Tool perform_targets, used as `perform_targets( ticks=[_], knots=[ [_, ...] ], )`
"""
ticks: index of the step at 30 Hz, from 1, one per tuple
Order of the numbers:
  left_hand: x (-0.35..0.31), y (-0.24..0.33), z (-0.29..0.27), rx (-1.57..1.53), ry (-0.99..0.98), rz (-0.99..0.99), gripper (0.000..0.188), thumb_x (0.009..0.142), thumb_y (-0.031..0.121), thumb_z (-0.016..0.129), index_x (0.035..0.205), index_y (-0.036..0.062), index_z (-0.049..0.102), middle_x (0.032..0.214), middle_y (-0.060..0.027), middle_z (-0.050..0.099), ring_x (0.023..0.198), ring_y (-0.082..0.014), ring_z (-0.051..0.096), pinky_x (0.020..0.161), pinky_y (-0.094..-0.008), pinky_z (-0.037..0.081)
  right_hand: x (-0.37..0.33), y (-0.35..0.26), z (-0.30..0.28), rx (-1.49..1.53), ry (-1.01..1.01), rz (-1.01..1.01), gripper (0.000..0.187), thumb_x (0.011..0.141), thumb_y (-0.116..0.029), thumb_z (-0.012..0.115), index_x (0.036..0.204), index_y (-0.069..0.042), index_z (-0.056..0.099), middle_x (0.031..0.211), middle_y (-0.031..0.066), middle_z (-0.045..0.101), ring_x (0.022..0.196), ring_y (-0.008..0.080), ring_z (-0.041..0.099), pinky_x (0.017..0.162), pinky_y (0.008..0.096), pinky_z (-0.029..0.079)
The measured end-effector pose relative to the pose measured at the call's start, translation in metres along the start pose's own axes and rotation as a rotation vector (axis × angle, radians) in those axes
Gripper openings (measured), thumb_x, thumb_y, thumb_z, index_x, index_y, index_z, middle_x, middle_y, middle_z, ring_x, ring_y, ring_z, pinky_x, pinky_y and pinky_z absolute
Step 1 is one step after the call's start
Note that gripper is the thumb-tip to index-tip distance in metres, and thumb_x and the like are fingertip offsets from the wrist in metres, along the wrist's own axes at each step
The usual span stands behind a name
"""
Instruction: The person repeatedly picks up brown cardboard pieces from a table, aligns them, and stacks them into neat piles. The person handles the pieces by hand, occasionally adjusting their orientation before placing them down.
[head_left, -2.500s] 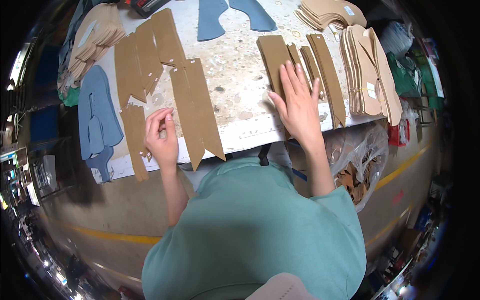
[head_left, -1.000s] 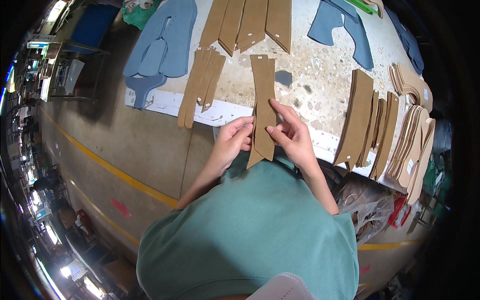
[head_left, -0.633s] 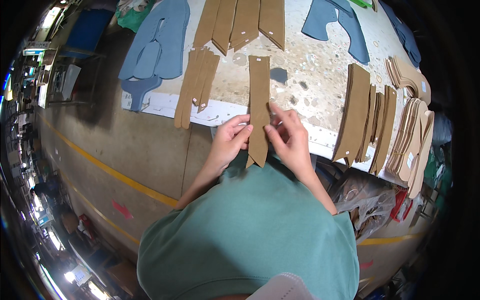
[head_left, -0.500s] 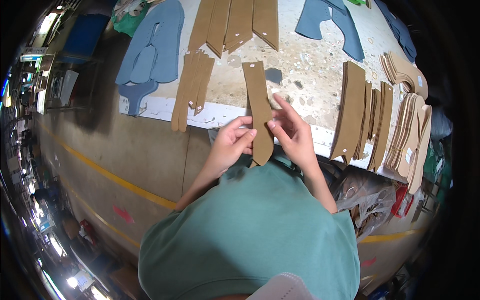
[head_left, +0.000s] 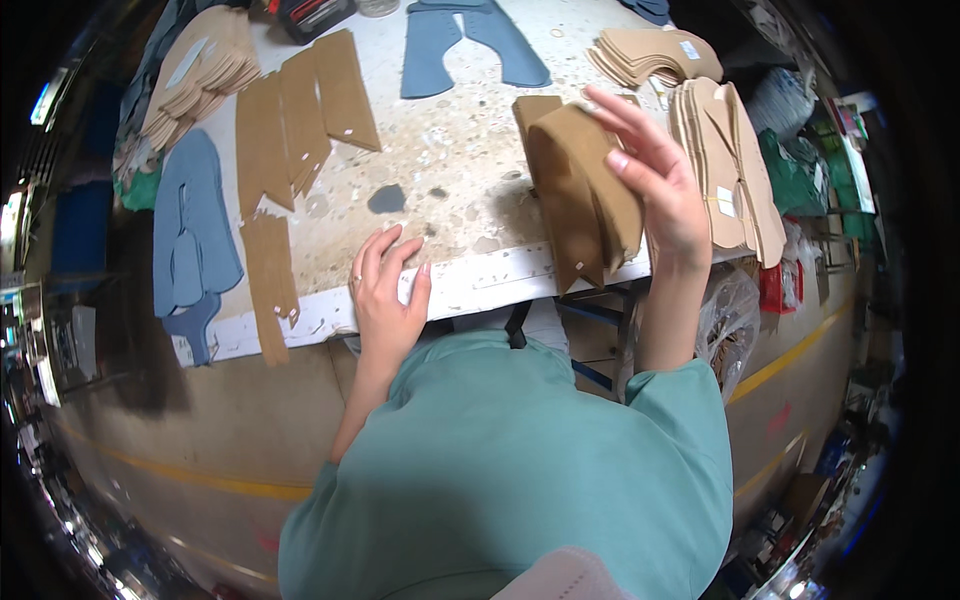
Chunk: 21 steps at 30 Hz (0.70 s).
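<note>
My right hand point(head_left: 665, 195) is raised over the right part of the table, with its thumb and fingers around the edge of a brown strip point(head_left: 598, 165) of leather-like material. That strip arches in a bent curve, slightly blurred. Beneath and beside it lies a stack of brown strips point(head_left: 550, 200) with small white stickers, partly hidden by the strip and the hand. My left hand point(head_left: 385, 300) rests on the table's front edge, its fingers apart and nothing in them.
Further brown strips point(head_left: 345, 95) lie fanned at the left, beside blue-grey cut pieces point(head_left: 190, 220). Another blue-grey piece point(head_left: 430, 60) is at the back. Beige piece stacks stand at the right point(head_left: 705, 150) and far left point(head_left: 205, 75). A plastic bag point(head_left: 730, 315) hangs below the right edge.
The view has turned right. Both hands were holding one brown strip in front of me; my left hand has let go and come down on the table edge, while my right has moved to the right-hand stack.
</note>
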<state>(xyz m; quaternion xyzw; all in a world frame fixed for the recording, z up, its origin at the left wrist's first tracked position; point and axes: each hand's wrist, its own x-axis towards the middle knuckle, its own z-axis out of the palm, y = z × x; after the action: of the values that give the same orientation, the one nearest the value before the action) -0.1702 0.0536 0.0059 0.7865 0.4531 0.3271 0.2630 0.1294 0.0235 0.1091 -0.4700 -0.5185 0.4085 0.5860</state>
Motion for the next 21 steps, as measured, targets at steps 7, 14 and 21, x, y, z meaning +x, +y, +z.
perform_targets(
  ticks=[7,14,21],
  knots=[
    [-0.005,-0.004,0.007,0.165,-0.056,0.085,0.035,0.085,0.019,0.069,0.119,0.0127,0.066,0.137,-0.0095,0.053,0.135,-0.0323,0.041,0.112,-0.0463,0.028,-0.030,0.032,-0.083,-0.135,0.374,0.312,0.049,0.092,0.000,0.053,0.141,0.001,0.050,0.142,0.0130,0.054,0.127,0.0167,0.053,0.109,0.0293,0.037],
    [-0.004,-0.003,0.004,0.184,-0.082,0.103,0.036,0.086,0.020,0.068,0.121,0.0129,0.066,0.138,-0.0095,0.053,0.135,-0.0326,0.042,0.111,-0.0465,0.029,-0.055,0.076,-0.104,-0.637,0.359,0.387,0.052,0.090,0.010,0.050,0.138,-0.007,0.056,0.127,0.0043,0.059,0.109,0.0133,0.058,0.094,0.0224,0.042],
    [-0.005,-0.004,0.005,0.175,-0.080,0.102,0.037,0.086,0.019,0.068,0.122,0.0126,0.065,0.139,-0.0101,0.052,0.135,-0.0332,0.041,0.111,-0.0473,0.029,-0.065,0.060,-0.087,-1.094,0.338,0.270,0.050,0.086,-0.001,0.060,0.136,-0.006,0.056,0.127,0.0146,0.060,0.110,0.0332,0.061,0.098,0.0360,0.046]
  ],
)
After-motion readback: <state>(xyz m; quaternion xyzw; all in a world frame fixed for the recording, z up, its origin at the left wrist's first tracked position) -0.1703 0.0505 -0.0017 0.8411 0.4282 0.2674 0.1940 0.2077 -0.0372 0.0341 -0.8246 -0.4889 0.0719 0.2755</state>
